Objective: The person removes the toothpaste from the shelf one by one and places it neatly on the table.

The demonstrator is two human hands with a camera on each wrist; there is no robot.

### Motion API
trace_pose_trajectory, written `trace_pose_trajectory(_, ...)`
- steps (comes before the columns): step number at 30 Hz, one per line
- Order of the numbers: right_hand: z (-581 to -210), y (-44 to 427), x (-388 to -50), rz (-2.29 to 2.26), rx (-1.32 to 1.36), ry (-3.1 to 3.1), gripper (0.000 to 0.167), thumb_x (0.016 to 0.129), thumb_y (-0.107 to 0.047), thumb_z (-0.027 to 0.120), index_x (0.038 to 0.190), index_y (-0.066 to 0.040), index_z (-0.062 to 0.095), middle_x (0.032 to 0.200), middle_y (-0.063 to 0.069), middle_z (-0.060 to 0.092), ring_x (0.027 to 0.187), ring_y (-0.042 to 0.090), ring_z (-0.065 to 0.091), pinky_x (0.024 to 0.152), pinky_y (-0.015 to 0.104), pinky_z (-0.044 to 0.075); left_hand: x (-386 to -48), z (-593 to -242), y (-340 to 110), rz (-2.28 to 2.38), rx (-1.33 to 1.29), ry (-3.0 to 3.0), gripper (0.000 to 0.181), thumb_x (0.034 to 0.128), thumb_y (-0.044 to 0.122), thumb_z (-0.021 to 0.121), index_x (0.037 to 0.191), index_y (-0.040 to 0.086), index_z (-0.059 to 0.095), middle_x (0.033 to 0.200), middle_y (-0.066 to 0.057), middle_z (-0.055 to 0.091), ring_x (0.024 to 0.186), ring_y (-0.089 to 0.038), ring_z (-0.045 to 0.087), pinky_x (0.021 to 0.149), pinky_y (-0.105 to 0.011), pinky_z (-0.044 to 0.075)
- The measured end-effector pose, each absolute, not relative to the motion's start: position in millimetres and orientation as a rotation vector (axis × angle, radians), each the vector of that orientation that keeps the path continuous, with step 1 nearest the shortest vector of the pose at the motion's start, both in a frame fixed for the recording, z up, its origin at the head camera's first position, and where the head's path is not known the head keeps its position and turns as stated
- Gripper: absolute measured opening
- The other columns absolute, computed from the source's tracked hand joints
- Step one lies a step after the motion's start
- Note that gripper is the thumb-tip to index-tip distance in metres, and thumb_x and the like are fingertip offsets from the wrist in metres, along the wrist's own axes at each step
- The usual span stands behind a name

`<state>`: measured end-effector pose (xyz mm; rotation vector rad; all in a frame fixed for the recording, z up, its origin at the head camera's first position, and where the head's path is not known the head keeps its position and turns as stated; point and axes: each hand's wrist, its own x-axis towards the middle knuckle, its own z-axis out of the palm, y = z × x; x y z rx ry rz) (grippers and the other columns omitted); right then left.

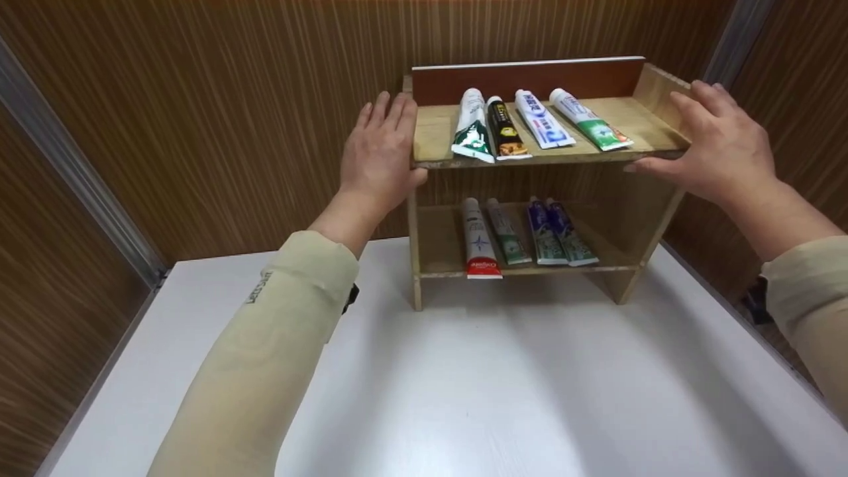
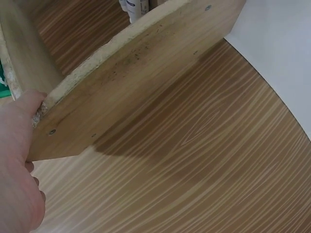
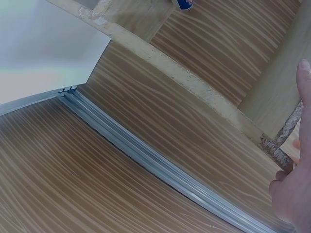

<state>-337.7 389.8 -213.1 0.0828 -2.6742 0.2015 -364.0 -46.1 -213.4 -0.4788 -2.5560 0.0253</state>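
A two-tier wooden shelf (image 1: 442, 164) stands on the white table. My left hand (image 1: 381, 156) grips its left side at the upper board, fingers along the outer face and thumb at the front edge. On the right, my right hand (image 1: 725, 149) holds the upper corner, fingers over the side panel and thumb along the front edge. On the upper board lie a green-and-white toothpaste tube (image 1: 472, 126), a black tube (image 1: 507, 129), a blue-and-white tube (image 1: 543, 119) and a white-and-green tube (image 1: 591, 120). Below lie a red-ended Colgate tube (image 1: 479, 238), a greenish tube (image 1: 509, 232) and two purple-topped tubes (image 1: 546, 232).
The white table (image 1: 464, 384) stretches in front of the shelf. Wood-grain walls (image 1: 232, 132) surround it, with metal strips (image 1: 79, 152) at the corners. A dark object (image 1: 758, 301) is partly visible beyond the table's right edge.
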Motion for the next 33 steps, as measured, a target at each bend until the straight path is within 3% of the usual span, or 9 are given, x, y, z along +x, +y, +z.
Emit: trace_pose_trajectory(33, -210.5, 389.6, -336.9, 0.186, 0.103, -2.652, 0.112, 0.085, -0.062, 0.081, 0.167, -0.006, 0.029, 0.176, 0.018, 0.014, 0.162, 0.040, 0.009, 0.119, 0.072, 0.024, -367.0, -213.7, -53.1, 0.034, -0.543, -2.522, 0.096, 0.0950, 0.050, 0.077, 0.166, 0.004, 0.031, 0.172, -0.014, 0.032, 0.161, -0.032, 0.023, 0.131, -0.042, 0.012)
